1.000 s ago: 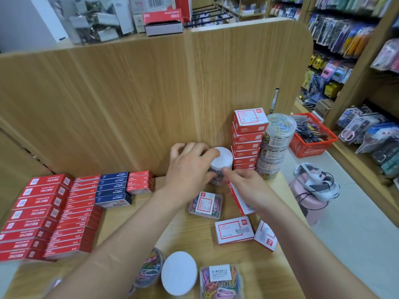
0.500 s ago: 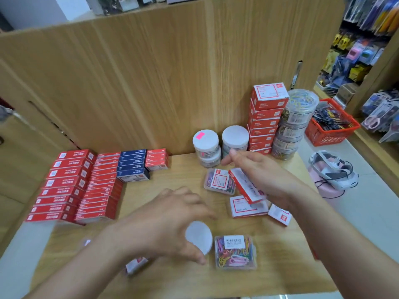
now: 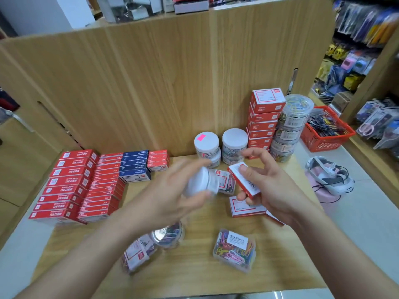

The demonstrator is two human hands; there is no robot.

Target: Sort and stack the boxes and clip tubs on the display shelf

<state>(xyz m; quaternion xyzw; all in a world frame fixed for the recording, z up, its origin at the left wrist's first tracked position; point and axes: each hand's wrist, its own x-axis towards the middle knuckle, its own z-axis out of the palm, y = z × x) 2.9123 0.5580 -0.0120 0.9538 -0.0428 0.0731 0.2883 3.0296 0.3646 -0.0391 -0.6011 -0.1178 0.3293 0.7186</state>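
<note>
Tabletop (image 3: pixel 190 270), near edge: clear clip case (image 3: pixel 234 250); two loose tubs (image 3: pixel 168 233) lying near it. Mid-field: left hand (image 3: pixel 172 195) curled round white-lidded tub (image 3: pixel 199 183), lifted and tilted; right hand (image 3: pixel 265 188) pinching red box (image 3: pixel 244 180), raised just beside it. Rear: white-lidded tub stacks (image 3: pixel 234 145); red box stack (image 3: pixel 265 119). Step judged: carrying each to its stack. Next: level the tub, seat it squarely.

Left hand (image 3: pixel 170 192): raised, fingers curled round a white-lidded tub (image 3: pixel 199 182).
Right hand (image 3: pixel 273 188): raised, thumb pinching a red box (image 3: pixel 250 187).
</note>
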